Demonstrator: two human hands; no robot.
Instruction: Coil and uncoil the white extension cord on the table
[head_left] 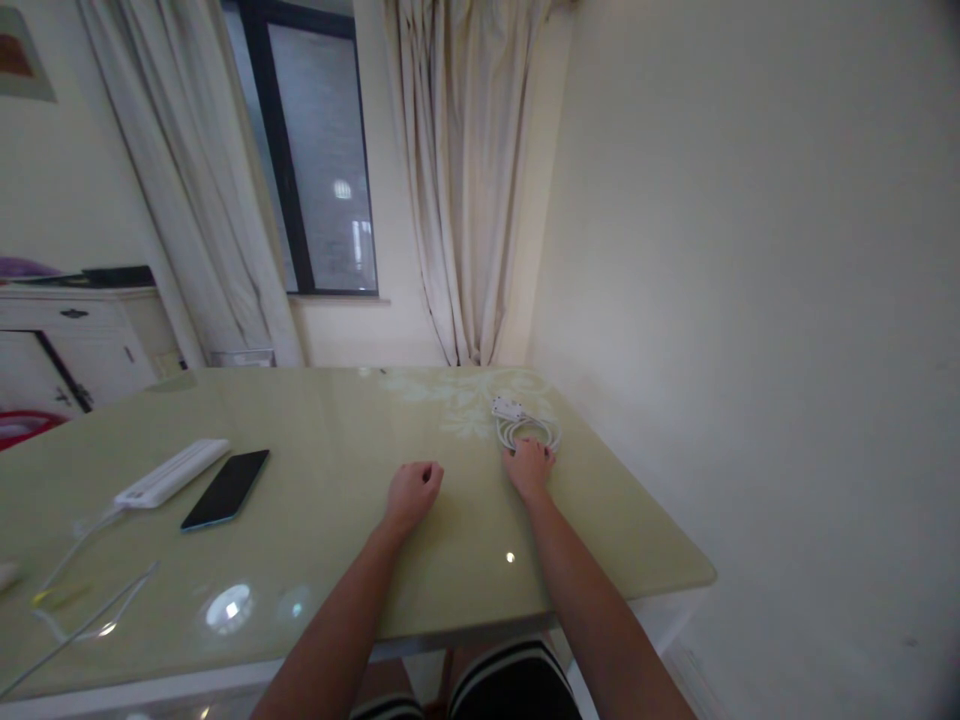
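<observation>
A coiled white cable lies at the far right of the table, with a small white socket block at its back end. My right hand reaches to the near side of the coil, its fingers curled onto the loops. To the left, my left hand rests on the tabletop in a loose fist. A dark gap shows inside the curled fingers, and no object is visible there.
On the left side of the glossy table are a white power strip and a black phone. A white cord trails to the near left edge. A wall stands along the right side, curtains behind.
</observation>
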